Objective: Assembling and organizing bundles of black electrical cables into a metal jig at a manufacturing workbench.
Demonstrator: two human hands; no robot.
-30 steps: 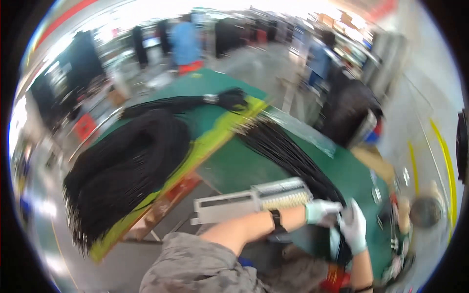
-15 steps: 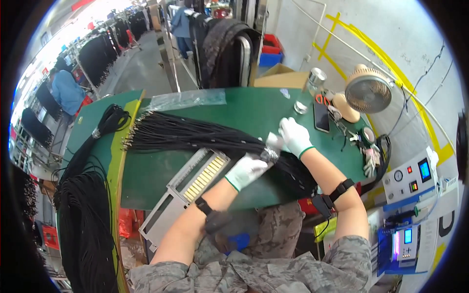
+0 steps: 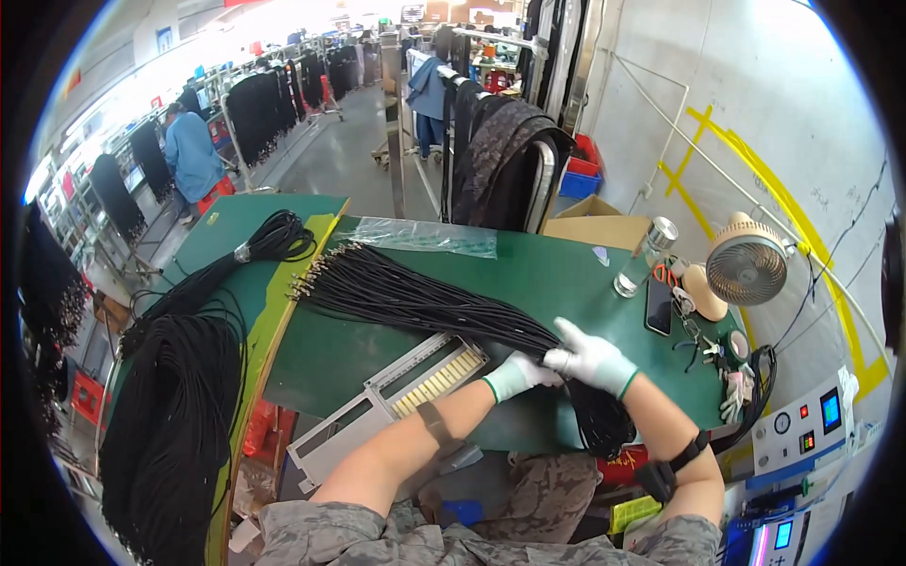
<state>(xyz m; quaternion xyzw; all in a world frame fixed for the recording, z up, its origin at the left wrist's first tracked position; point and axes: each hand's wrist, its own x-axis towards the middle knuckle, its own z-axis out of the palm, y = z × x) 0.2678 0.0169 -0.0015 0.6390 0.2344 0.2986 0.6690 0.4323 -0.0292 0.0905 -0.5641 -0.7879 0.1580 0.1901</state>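
Note:
A long bundle of black cables (image 3: 425,297) lies across the green table, its metal-tipped ends fanned out at the left. Both my hands wear white gloves and meet around the bundle's right part. My left hand (image 3: 517,376) grips it from the near side, fingertips partly hidden. Over the top lies my right hand (image 3: 595,360), closed round the cables with its thumb toward the far side. Beyond the hands, the looped cable end droops toward the table's front edge. A grey metal frame with a row of yellowish blocks (image 3: 439,382) sits under my left forearm.
A second cable bundle (image 3: 175,406) hangs over the table's left side. Clear plastic bag (image 3: 420,238) lies at the back. To the right are a glass bottle (image 3: 645,259), phone (image 3: 659,307), fan (image 3: 746,264), pliers, tape and gauged machine (image 3: 797,429). A person in blue (image 3: 192,156) stands far left.
My hands have come together on the bundle, the right one now over it. The silvery wrap seen between them is now covered. The whole view has shifted, showing more of the room.

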